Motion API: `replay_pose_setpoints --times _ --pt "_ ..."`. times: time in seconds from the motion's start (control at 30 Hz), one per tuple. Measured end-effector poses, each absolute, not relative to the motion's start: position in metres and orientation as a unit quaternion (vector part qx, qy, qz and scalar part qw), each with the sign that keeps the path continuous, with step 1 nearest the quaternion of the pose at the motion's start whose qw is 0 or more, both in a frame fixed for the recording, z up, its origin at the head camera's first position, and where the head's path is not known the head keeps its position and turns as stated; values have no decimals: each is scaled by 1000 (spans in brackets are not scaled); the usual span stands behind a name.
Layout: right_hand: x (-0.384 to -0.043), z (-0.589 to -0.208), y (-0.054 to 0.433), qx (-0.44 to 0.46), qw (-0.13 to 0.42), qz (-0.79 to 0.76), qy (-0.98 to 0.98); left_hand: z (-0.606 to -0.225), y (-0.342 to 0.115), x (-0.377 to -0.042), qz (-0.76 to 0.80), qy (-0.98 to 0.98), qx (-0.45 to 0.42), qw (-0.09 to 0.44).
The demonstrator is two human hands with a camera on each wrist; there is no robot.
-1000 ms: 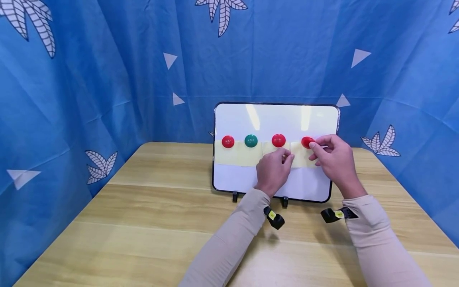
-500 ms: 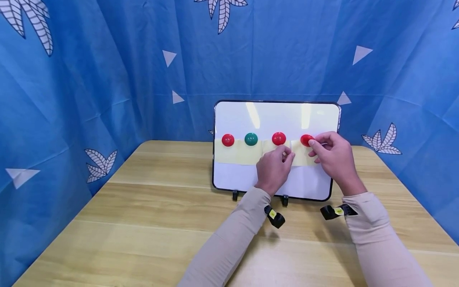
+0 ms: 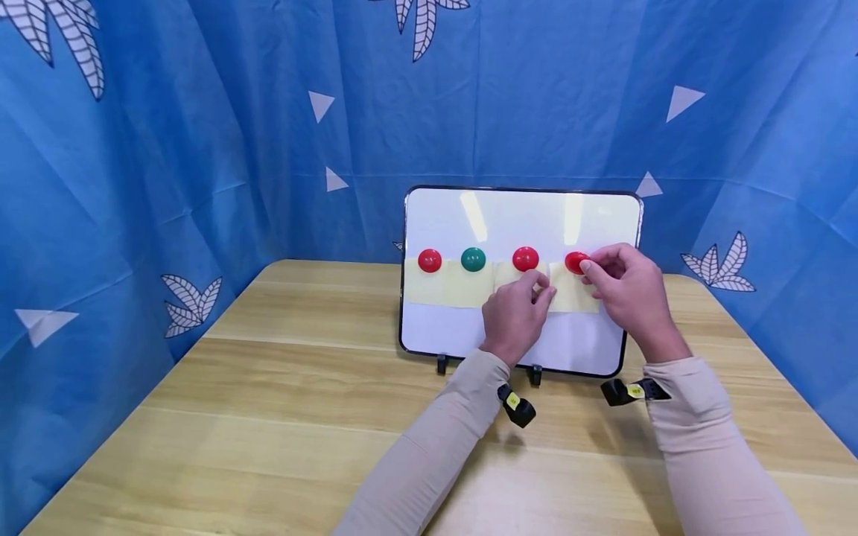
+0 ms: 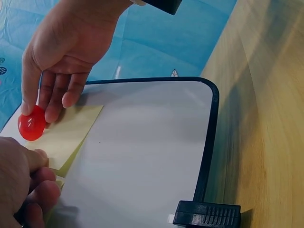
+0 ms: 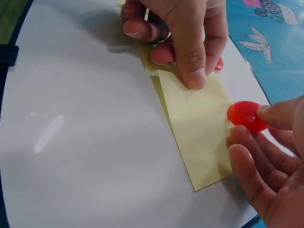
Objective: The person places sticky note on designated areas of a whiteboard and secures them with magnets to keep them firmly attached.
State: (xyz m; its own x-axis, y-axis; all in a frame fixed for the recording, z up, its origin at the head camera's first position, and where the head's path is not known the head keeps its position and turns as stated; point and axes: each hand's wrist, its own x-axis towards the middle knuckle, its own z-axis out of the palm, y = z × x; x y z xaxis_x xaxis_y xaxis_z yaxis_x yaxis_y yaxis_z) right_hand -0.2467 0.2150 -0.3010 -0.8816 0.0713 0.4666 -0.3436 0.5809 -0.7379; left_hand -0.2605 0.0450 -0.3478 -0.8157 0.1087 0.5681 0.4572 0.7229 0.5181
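A whiteboard (image 3: 442, 331) in a black frame stands on the table, with a row of yellow paper notes (image 3: 429, 286) across it. At the row's right end, my right hand (image 3: 633, 298) pinches a round red magnet (image 5: 244, 116) between thumb and fingers, at the top edge of the rightmost note (image 5: 199, 142). My left hand (image 3: 515, 316) pinches the left edge of that same note with thumb and forefinger. A lower corner of the paper stands a little off the board in the left wrist view. The left fingers partly cover the neighbouring note.
Two more red magnets, one at the far left (image 3: 430, 260) and one in the middle (image 3: 526, 259), and a green magnet (image 3: 473, 259) sit along the notes' tops. Black feet (image 3: 442, 364) hold the board on the wooden table (image 3: 268, 402). A blue curtain (image 3: 536, 97) hangs behind.
Both hands keep their grips on the red magnet and the note, almost still. The whole head view has shifted slightly; no magnet has visibly changed its place on the board.
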Motion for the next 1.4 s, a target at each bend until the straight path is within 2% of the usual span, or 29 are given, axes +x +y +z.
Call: replay_pose_setpoints --times 0.3,1.03,1.4 --pt "-246 -303 212 78 239 426 -869 -348 44 -259 -330 -893 -152 264" --pt "-252 -310 204 83 331 359 -869 -347 44 -260 -330 -893 -151 268" --pt "-251 -312 202 82 345 335 -873 -349 43 -258 -327 -895 -148 265"
